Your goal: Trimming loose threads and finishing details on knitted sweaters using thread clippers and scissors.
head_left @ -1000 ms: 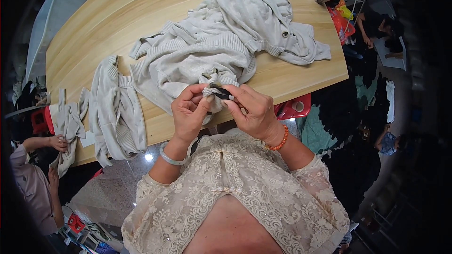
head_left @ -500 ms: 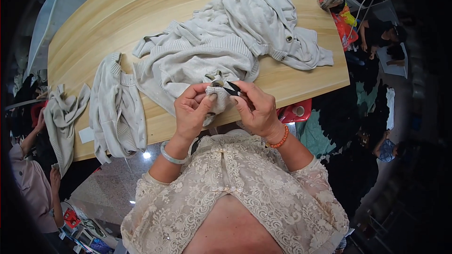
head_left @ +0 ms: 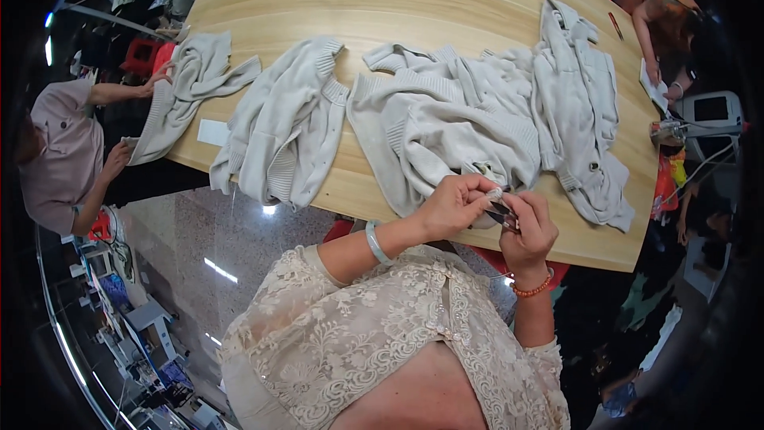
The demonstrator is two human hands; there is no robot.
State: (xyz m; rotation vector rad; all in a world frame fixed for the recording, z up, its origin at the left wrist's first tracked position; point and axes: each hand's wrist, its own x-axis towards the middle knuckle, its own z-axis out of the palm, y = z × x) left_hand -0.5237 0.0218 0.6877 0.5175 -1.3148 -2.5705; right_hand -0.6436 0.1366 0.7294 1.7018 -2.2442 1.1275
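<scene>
At the table's near edge, my left hand (head_left: 452, 211) pinches a bit of knit from a light grey cardigan (head_left: 469, 139), which lies heaped in front of me. My right hand (head_left: 528, 232) grips small black thread snips (head_left: 500, 210), their blades at the knit between my fingers. A dark button or fitting shows on the fabric just beyond my fingers. Another grey buttoned cardigan (head_left: 574, 99) lies against the heap on the right. Left of the heap, a further folded cardigan (head_left: 278, 127) hangs slightly over the edge.
The wooden table (head_left: 382, 0) curves away ahead. A white card (head_left: 212, 132) lies near its left edge. At left, a person (head_left: 68, 131) handles a grey knit garment (head_left: 187, 84). At far right, another person's hand rests by a notepad (head_left: 653, 86); a pen (head_left: 616, 25) lies nearby.
The view has swung left, so the table and garments sit farther right. Both hands stay together at the knit, the snips still in my right hand.
</scene>
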